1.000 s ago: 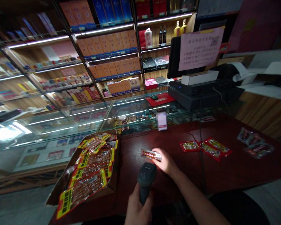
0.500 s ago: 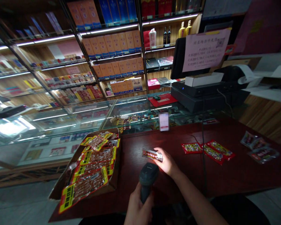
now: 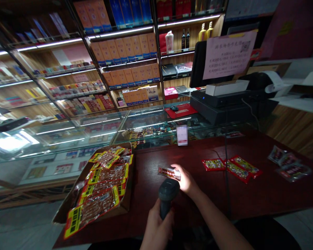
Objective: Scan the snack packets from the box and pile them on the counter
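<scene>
My left hand (image 3: pixel 159 222) is wrapped round the handle of a dark barcode scanner (image 3: pixel 168 191), whose head is raised toward a small snack packet (image 3: pixel 167 172). Pinched at its right end by my right hand (image 3: pixel 185 180), that packet is held just above the dark red table. Bright scanner light falls on my right fingers and the wrapper. Left of both hands, an open cardboard box (image 3: pixel 126 205) holds several yellow-and-red snack packs (image 3: pixel 99 203). The scanner partly covers the space below the packet.
Red-and-yellow packets (image 3: pixel 240 168) and clear-wrapped packs (image 3: pixel 293 170) lie right on the table (image 3: pixel 193 218). A thin cable (image 3: pixel 226 187) hangs across it. Behind stand a glass display counter (image 3: pixel 101 128), a monitor (image 3: pixel 198 66) with a paper sign, and stocked shelves.
My left hand has moved the scanner slightly right and up, nearer my right hand. The light now falls more on my right fingers. The packet has barely moved.
</scene>
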Motion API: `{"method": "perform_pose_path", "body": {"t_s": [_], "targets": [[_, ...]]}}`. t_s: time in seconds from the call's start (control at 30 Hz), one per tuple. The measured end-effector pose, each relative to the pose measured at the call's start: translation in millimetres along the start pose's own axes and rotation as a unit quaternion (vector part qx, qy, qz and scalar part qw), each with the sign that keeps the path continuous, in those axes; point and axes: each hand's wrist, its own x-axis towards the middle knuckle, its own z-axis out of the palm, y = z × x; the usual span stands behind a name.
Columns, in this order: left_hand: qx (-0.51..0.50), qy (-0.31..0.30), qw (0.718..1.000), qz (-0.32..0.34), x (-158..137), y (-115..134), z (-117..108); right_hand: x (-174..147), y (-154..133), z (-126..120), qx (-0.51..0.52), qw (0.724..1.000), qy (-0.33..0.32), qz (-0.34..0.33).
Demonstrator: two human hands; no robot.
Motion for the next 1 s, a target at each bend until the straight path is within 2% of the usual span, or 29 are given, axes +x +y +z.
{"method": "perform_pose_path", "body": {"t_s": [0.43,0.77,1.0], "targets": [[-0.019,0.016,1.000,0.007,11.4,0.0,10.8,-2.1,2.6,0.0,0.011,1.000,-0.013,0.017],[-0.004,0.006,1.000,-0.008,21.3,-1.5,11.1,-0.9,4.8,0.0,0.020,0.999,-0.022,0.020],[-0.009,0.006,1.000,-0.005,17.1,1.7,12.1,2.1,-5.0,-0.1,0.011,0.999,-0.010,0.040]]}}
